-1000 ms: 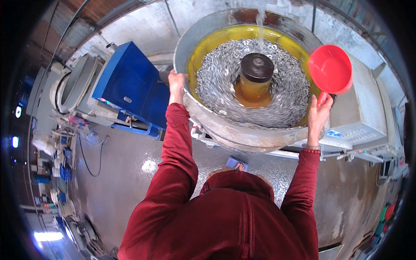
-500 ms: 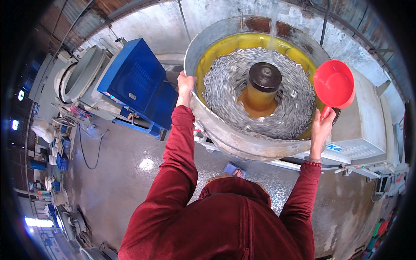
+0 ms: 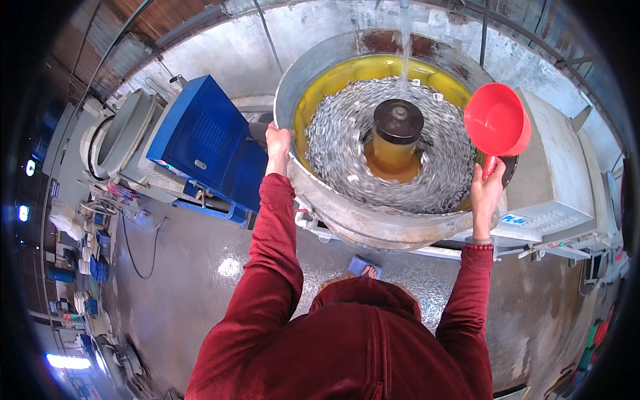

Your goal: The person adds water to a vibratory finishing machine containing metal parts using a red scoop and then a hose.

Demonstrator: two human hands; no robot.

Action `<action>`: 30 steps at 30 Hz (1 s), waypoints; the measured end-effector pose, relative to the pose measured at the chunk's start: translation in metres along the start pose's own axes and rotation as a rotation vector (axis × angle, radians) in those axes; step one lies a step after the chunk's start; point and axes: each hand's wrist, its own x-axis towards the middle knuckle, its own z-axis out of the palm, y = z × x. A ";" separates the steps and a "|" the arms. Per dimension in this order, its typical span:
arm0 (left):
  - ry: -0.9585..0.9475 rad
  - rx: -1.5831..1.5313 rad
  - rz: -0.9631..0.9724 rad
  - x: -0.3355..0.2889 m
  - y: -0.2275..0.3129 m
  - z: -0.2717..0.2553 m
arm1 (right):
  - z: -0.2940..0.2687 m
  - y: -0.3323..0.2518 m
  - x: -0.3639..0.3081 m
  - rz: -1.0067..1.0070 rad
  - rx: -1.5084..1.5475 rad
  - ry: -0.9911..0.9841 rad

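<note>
A large round metal tub (image 3: 393,230) stands before me, lined in yellow. A ring of small grey metal-looking pieces (image 3: 337,137), blurred by motion, lies around its centre post (image 3: 398,122), which has a dark cap and an amber base. My left hand (image 3: 279,143) grips the tub's left rim. By its short handle my right hand (image 3: 488,195) holds a red plastic dipper (image 3: 495,120), tilted so I see into its bowl, over the right rim. No contents show in the dipper. From above, a stream of water (image 3: 405,50) falls into the tub's far side.
A blue cabinet (image 3: 203,127) stands close left of the tub, with another round drum machine (image 3: 120,140) beyond it. To the right is a light-grey machine housing (image 3: 550,173). The floor (image 3: 193,280) is wet, and a dark hose (image 3: 152,257) lies on it.
The tub and dipper appear slightly further left as the view shifts. Pieces in the tub have moved around the post. Both hands keep their holds.
</note>
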 end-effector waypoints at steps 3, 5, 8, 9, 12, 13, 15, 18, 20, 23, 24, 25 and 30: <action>0.014 -0.002 0.001 -0.006 0.006 0.004 | -0.001 0.001 0.001 0.026 -0.004 -0.019; 0.010 -0.022 0.005 -0.008 0.008 0.005 | -0.003 -0.002 0.000 0.019 0.009 0.000; 0.008 -0.026 0.019 -0.002 0.001 0.005 | -0.004 0.001 0.000 -0.044 0.093 0.084; 0.003 -0.039 0.020 0.000 0.000 0.005 | -0.003 0.005 0.000 -0.078 0.137 0.134; -0.009 -0.056 0.021 0.000 -0.002 0.004 | 0.001 0.009 -0.001 -0.152 0.192 0.282; -0.012 -0.050 0.022 -0.001 -0.002 0.004 | 0.002 0.008 -0.001 -0.172 0.199 0.332; -0.016 -0.036 0.025 -0.002 -0.001 0.004 | 0.001 0.009 -0.001 -0.158 0.224 0.311; -0.010 -0.032 0.029 0.000 -0.003 0.002 | -0.003 0.004 -0.002 -0.056 0.252 0.174; -0.017 -0.043 0.028 -0.002 -0.001 0.003 | -0.005 0.004 -0.001 -0.027 0.245 0.125; -0.018 -0.067 0.029 -0.005 0.002 0.004 | -0.002 0.006 -0.001 -0.070 0.209 0.158; -0.011 -0.068 0.028 -0.004 0.000 0.004 | -0.001 0.008 0.000 -0.079 0.196 0.165; -0.004 -0.070 0.027 -0.003 -0.001 0.005 | -0.001 0.008 0.000 -0.086 0.183 0.173; -0.021 -0.059 0.032 0.001 -0.005 0.002 | -0.004 0.003 0.000 -0.050 0.212 0.119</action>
